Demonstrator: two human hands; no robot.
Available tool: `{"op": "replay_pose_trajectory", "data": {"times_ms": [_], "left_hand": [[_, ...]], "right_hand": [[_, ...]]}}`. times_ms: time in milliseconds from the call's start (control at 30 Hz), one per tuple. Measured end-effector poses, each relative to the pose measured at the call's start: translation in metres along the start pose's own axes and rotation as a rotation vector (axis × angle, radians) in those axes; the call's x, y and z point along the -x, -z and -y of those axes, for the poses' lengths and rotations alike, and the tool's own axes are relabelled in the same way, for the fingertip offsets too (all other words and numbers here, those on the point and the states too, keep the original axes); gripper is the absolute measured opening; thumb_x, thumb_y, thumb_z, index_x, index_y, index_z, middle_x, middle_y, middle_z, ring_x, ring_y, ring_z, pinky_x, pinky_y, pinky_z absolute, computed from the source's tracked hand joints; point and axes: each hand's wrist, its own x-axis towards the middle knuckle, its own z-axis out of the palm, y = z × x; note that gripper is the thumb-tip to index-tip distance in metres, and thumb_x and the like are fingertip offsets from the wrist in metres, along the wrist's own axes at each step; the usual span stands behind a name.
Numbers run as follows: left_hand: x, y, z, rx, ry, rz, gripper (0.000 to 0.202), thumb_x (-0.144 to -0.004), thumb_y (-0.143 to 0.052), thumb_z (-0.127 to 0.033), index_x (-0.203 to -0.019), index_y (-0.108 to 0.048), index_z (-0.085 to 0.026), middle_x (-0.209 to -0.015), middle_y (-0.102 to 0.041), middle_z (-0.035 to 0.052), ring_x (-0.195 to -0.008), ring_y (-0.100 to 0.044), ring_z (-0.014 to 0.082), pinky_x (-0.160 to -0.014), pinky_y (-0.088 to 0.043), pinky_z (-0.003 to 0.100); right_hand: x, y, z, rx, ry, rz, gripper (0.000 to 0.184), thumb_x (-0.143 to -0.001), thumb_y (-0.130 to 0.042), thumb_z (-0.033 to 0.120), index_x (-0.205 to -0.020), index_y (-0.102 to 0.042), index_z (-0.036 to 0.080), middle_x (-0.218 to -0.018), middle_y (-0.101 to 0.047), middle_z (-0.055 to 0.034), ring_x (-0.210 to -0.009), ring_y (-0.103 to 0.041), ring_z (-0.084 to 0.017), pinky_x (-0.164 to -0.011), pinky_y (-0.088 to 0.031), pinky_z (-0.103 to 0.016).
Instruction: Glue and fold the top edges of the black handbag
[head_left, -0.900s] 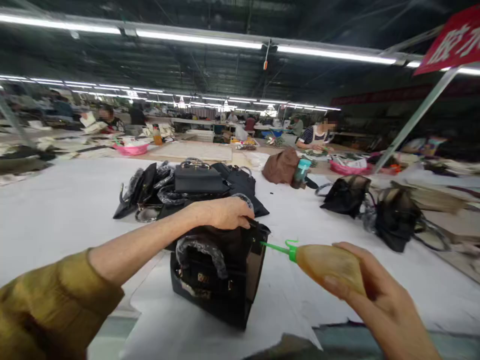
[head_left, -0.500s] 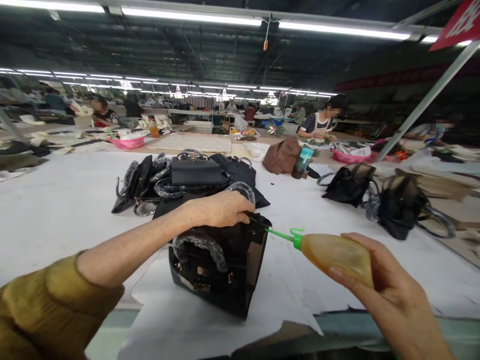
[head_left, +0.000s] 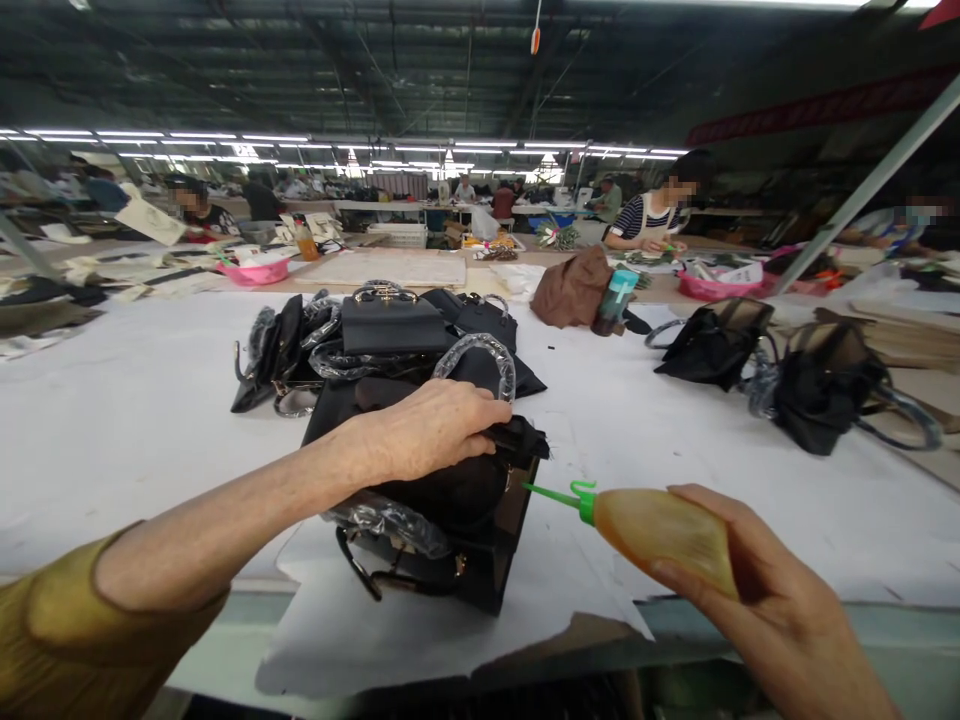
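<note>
Head view: we see left hand [head_left: 442, 428] pinching black bag [head_left: 472, 497] at near centre, right hand [head_left: 772, 585] wrapped round squeeze bottle [head_left: 664, 530], nozzle [head_left: 553, 494] beside bag. Handle [head_left: 394, 522], fittings [head_left: 459, 566] already on; top-edge fabric [head_left: 525, 438] loose, we judge unfinished.

Large hall, dark ceiling [head_left: 420, 75] with exposed beams; upper area dim. Rows of lit tube lights [head_left: 277, 138] recede toward the far end. Cord with orange pull [head_left: 535, 40] hangs near centre. Slanted metal pole [head_left: 870, 190] at right; red banner [head_left: 825, 106] behind, lettering illegible. Foreground: white-covered bench [head_left: 135, 430]. Beyond: pale worktables [head_left: 382, 206], far details blurred.
</note>
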Motion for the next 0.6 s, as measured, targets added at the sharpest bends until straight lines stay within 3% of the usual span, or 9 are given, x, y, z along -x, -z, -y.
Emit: {"op": "replay_pose_trajectory", "data": {"times_ms": [333,600], "left_hand": [[0.008,0.0,-0.008,-0.029,0.0,0.009,0.005,-0.085,-0.053,-0.022,-0.09,-0.052,-0.02,-0.089,-0.059,0.0024,-0.086,-0.058,0.0189,-0.066,-0.042,0.026],[0.018,0.0,-0.015,-0.002,-0.023,0.02,0.004,-0.087,-0.05,-0.023,-0.088,-0.049,-0.019,-0.088,-0.056,0.0022,-0.082,-0.055,0.0176,-0.065,-0.04,0.027]], "right_hand": [[0.012,-0.008,-0.008,0.059,-0.05,0.025,0.05,-0.065,-0.067,0.056,-0.105,-0.06,0.025,-0.104,-0.067,-0.0039,-0.09,-0.064,-0.026,-0.078,-0.052,-0.032],[0.022,-0.012,-0.01,0.123,-0.044,0.127,0.052,-0.069,-0.064,0.059,-0.108,-0.061,0.025,-0.107,-0.067,-0.0057,-0.093,-0.063,-0.029,-0.081,-0.052,-0.038]]}}
